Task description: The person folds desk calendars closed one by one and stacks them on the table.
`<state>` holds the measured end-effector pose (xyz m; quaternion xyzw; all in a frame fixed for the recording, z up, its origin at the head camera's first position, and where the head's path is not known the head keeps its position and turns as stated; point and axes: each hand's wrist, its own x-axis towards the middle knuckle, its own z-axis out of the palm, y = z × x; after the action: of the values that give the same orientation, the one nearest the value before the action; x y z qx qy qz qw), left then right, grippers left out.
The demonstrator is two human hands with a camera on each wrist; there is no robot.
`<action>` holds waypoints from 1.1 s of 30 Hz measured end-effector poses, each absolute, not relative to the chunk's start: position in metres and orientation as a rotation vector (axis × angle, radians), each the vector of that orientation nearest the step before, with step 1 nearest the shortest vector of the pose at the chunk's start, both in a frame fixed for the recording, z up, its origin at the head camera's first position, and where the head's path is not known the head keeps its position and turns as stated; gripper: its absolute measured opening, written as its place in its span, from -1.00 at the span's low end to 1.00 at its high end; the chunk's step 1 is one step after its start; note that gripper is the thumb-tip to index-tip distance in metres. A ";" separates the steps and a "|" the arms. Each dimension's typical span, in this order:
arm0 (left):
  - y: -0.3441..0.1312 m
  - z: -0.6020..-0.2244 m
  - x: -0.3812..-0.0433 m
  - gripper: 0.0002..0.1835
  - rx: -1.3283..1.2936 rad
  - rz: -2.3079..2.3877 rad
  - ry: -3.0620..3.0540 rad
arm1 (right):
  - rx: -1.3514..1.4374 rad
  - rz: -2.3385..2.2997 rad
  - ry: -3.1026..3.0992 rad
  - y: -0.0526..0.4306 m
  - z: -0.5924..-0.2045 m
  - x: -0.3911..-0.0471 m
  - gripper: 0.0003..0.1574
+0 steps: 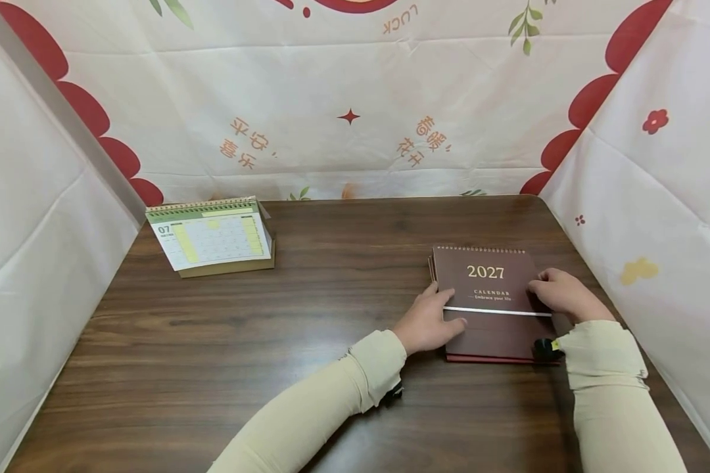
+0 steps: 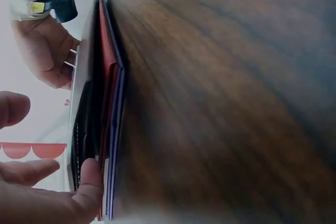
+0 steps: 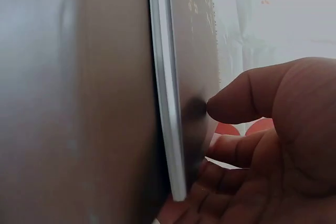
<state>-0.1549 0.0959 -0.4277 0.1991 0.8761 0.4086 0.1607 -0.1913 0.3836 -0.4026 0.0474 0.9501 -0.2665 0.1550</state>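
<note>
A maroon spiral-bound desk calendar marked 2027 lies low on the table, its cover above a second maroon panel with a pale page edge between them. At its right edge my right hand pinches the cover part, thumb on the face and fingers round the side; the right wrist view shows the thumb against the cover. My left hand is spread at the left edge, thumb over the lower panel. In the left wrist view one fingertip touches the layered side of the calendar.
A green and white desk calendar showing 07 stands propped up at the back left of the brown wooden table. Printed white cloth hangs behind the table and on both sides. Dark devices sit at both wrists.
</note>
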 end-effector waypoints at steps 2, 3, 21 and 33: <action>0.096 -0.428 -0.155 -0.32 0.571 1.145 2.502 | 0.141 -0.756 2.738 0.385 -0.405 -0.191 -0.49; 0.096 -0.428 -0.155 -0.33 0.573 1.133 2.504 | 0.141 -0.754 2.737 0.385 -0.405 -0.191 -0.46; -0.063 -0.398 -0.195 -0.45 0.333 1.500 2.576 | -0.135 -0.870 3.051 0.333 -0.374 -0.211 -0.40; -0.173 -0.347 -0.198 -0.63 0.432 1.535 2.901 | -0.516 -0.850 3.027 0.261 -0.361 -0.246 -0.58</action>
<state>-0.1976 -0.1734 -0.3467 0.1302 0.8732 0.4620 -0.0841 -0.2459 0.2612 -0.3606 -0.1620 0.9498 -0.2667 -0.0221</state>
